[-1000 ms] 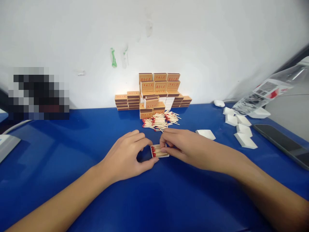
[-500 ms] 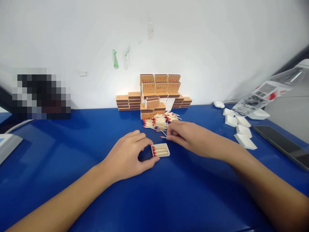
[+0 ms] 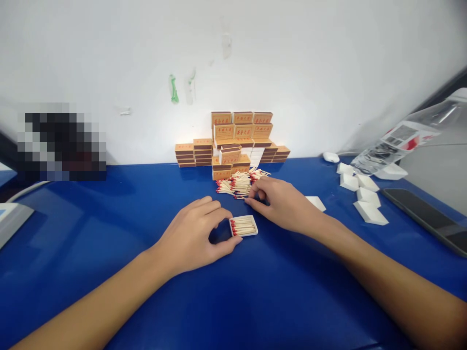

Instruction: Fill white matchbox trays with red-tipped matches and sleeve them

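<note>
A small white matchbox tray (image 3: 243,226) partly filled with red-tipped matches lies on the blue table (image 3: 109,214). My left hand (image 3: 193,236) curls around the tray's left end, thumb and forefinger touching it. My right hand (image 3: 280,201) reaches to the near edge of a loose pile of matches (image 3: 239,183), its fingers pinched together at the pile; what they hold is hidden. Behind the pile stand stacked orange matchboxes (image 3: 241,138) against the white wall.
Several white empty trays (image 3: 365,197) lie at the right, one (image 3: 315,202) just beyond my right wrist. A dark phone (image 3: 423,214) and a clear plastic bag (image 3: 397,143) sit at the far right. A white device edge (image 3: 10,218) shows at left.
My right hand left the tray and moved back to the match pile. The left hand stayed at the tray's left end.
</note>
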A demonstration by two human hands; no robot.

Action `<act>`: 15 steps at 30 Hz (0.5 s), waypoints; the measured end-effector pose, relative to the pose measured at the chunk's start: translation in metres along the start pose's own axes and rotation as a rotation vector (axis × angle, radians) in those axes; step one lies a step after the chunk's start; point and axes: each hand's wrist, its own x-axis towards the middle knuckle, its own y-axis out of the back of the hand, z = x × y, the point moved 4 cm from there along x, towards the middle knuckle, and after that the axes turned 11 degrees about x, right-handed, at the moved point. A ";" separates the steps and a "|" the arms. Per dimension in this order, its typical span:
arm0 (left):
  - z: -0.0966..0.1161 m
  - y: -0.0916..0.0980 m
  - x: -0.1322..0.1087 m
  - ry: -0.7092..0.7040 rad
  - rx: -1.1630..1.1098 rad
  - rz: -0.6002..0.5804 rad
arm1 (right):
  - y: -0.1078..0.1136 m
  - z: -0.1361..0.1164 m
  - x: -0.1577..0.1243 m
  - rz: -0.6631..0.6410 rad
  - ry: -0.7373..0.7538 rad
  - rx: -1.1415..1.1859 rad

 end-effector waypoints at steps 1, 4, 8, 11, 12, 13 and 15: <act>0.000 0.000 0.000 0.003 0.001 0.000 | -0.001 0.002 0.000 -0.021 -0.012 -0.001; -0.002 -0.001 0.000 0.017 0.022 -0.002 | 0.004 0.000 -0.001 -0.043 0.008 0.027; -0.003 -0.002 -0.001 0.048 0.044 -0.009 | 0.008 -0.019 -0.009 -0.104 0.107 0.161; -0.004 -0.002 -0.001 0.052 0.044 -0.010 | 0.005 -0.028 -0.013 -0.183 0.160 0.199; -0.004 -0.002 0.000 0.050 0.047 -0.008 | 0.005 -0.027 -0.012 -0.172 0.168 0.193; -0.004 -0.001 0.000 0.048 0.048 -0.006 | 0.005 -0.025 -0.011 -0.137 0.170 0.178; -0.003 -0.002 0.000 0.040 0.045 -0.005 | 0.006 -0.016 -0.007 -0.046 0.162 0.131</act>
